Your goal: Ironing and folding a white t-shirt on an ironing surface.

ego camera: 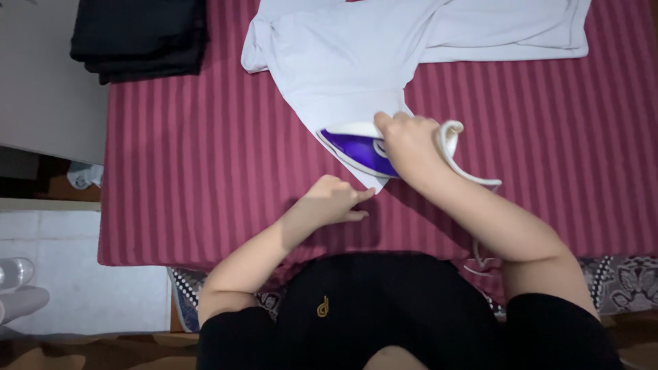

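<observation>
My right hand (410, 144) is clamped on the iron (360, 149), heavy, mid-cloth on the shirt (343, 68). Left hand (334, 200), fingers loosely curled, pins the soft, limp hem near the cloth's (205, 171) front edge.

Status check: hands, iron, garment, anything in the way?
Right hand gripping purple iron on white garment. Left hand pinning garment's corner. Dark folded stack far off, nothing blocking.

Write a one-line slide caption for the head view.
Right hand grips a purple-and-white iron on a white garment; left hand pins its hem.
</observation>
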